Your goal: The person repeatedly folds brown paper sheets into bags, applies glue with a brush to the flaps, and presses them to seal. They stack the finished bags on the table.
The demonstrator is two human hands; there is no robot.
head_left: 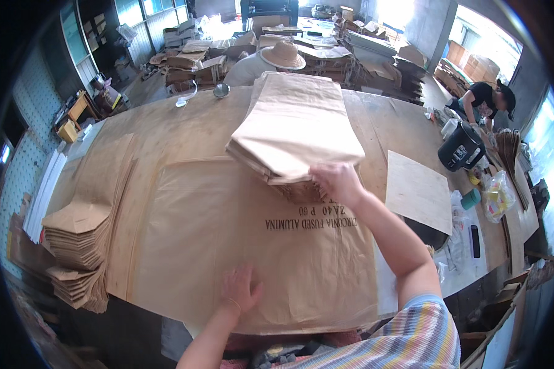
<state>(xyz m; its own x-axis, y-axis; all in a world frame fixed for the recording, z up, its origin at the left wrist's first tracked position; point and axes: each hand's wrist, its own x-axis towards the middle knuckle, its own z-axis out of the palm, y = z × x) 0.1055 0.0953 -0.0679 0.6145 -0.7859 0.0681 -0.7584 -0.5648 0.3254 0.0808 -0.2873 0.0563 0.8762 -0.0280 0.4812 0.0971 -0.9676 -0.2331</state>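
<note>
A large flat brown paper sack (184, 227) with dark printing lies on the table in front of me. My left hand (241, 288) rests on its near part, fingers stretched and holding nothing. Farther off, a thick stack of brown paper bags (298, 117) overlaps the sack's far part. At the near right corner of that stack, my right hand (337, 183) has its fingers closed on a paper bag's edge. The fingertips are partly hidden, so I cannot tell how many layers they pinch.
Folded paper bags (77, 246) are piled at the table's left edge. To the right lie a pale board (417, 190), a phone (474, 241) and a black container (460, 147). A person in a straw hat (283, 55) bends beyond the stack; another person (483, 101) works at the far right.
</note>
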